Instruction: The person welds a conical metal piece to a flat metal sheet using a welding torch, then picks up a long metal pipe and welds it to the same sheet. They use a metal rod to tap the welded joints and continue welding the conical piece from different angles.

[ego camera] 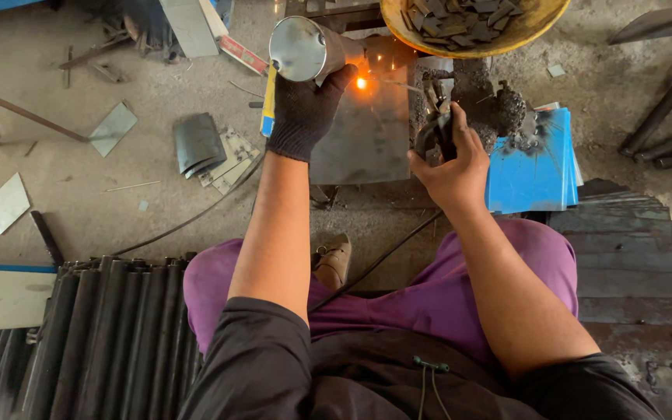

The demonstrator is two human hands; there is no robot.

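Sparks [361,82] glow orange just beyond my gloved left hand [303,115], whose fingers [341,78] wrap the short metal cylinder [305,49] and press it against the upright steel plate [367,124]. I see the cylinder's long axis running roughly left to right, its shiny closed end tilted up toward me and its far end meeting the plate beside the glow. My bare right hand [451,167] is closed around the dark welding electrode holder [434,128], and the thin rod [406,87] points from it leftward to the sparks. I cannot make out the joint itself behind the glare and the glove's fingertips. Right of those fingers lie blue sheets [534,163]; beyond them, a yellow bowl of metal scraps [472,23] is cut off by the top edge.
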